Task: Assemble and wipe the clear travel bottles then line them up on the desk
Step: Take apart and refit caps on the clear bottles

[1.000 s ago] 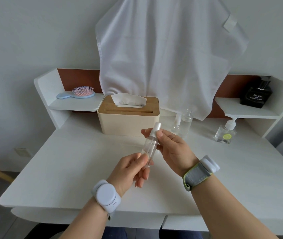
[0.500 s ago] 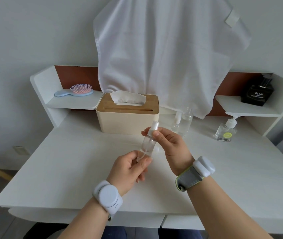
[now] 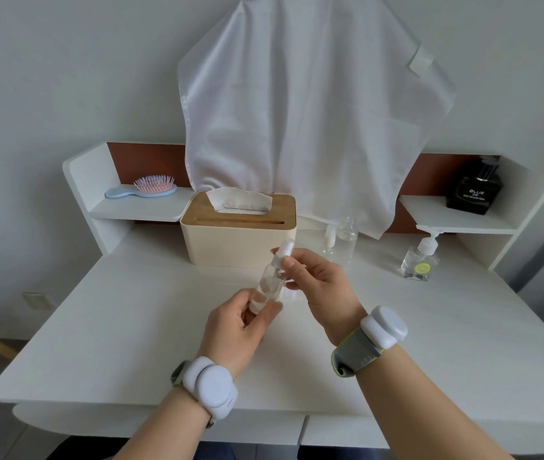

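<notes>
A: What's happening in the head view?
B: The left hand [image 3: 237, 327] is gripping the bottle [image 3: 269, 283] above the desk [image 3: 131, 327]; the right hand [image 3: 317, 280] is pinching its spray cap [image 3: 285, 249].
A: Advice?
B: Keeping the cap straight while twisting, probably.

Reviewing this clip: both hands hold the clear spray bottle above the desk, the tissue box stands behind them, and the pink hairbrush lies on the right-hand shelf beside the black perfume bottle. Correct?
One detail is wrong. In the head view the pink hairbrush lies on the left-hand shelf, alone; only the black perfume bottle stands on the right-hand shelf. The rest holds: the left hand and right hand hold the clear spray bottle above the desk, tissue box behind.
</notes>
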